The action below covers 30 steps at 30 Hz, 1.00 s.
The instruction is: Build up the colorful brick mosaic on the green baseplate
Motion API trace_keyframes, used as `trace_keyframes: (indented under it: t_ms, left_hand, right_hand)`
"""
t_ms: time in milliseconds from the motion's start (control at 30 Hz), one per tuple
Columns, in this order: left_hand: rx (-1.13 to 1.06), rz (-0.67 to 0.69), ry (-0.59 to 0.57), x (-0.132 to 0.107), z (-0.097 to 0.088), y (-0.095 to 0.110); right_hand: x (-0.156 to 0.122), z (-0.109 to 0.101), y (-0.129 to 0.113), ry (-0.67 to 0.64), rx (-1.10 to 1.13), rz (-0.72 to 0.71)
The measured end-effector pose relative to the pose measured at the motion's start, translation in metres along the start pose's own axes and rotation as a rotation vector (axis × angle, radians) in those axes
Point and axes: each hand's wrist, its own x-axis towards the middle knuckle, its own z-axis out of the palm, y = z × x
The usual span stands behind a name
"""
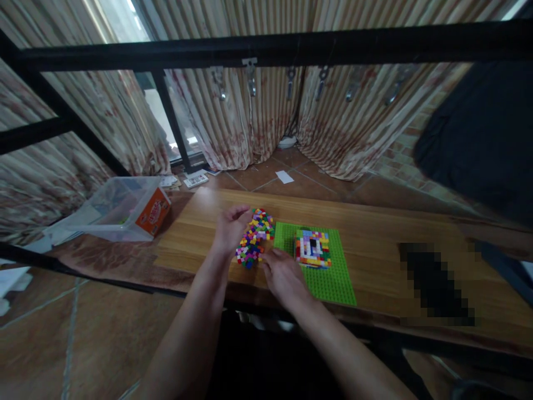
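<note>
Through the head camera, from my distant station, I saw two bare hands at work over a heap of small multicoloured bricks (261, 222) on a wooden tabletop (375, 233). The left hand (231, 229) bent over the heap's left side, fingers curled inward; I could not tell whether it grasped a brick. The right hand (287, 275) reached in from the near side, fingers bent together at the heap's lower right edge, and I could not make out anything between its fingertips. The heap lay between the two hands, just left of a green studded baseplate (337, 280). On that plate I saw a squarish brick build (312, 250), its rim a mix of red, yellow, blue and green, with white and dark parts within. At the left stood a clear plastic bin (125, 229) bearing an orange label (154, 215). Beyond the table, I saw metal clips (251, 83) hanging from a black bar (275, 49) before striped curtains (266, 125), and white paper (285, 176) lying on the tiled floor (254, 179).
</note>
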Motion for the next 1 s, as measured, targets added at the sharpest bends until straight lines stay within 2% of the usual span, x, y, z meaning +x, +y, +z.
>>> trace_keyframes:
  t_ms: [100,267,500,600,733,900,1000]
  left_hand:
    - [0.013,0.001,-0.01,0.001,-0.002,-0.001]
    - [0.025,-0.002,-0.013,0.0,-0.003,0.002]
    - [0.051,0.034,-0.032,0.002,-0.006,-0.001]
    - [0.077,0.041,-0.1,-0.001,-0.005,-0.003]
    - [0.103,0.026,-0.266,-0.009,0.003,-0.004]
    - [0.211,0.044,-0.396,-0.015,0.015,-0.006]
    - [0.28,0.078,-0.442,-0.016,0.02,-0.01]
  right_hand:
    - [0.008,0.011,0.0,-0.017,-0.06,0.058]
    - [0.014,0.022,-0.002,-0.003,-0.085,0.067]
    - [0.016,0.021,-0.004,0.046,-0.032,0.077]
    - [0.014,0.012,-0.002,0.147,0.102,0.031]
    - [0.014,-0.01,0.008,0.317,0.298,-0.041]
    - [0.012,-0.039,0.046,0.537,0.457,0.109]
    - [0.005,-0.053,0.074,0.575,0.507,0.197]
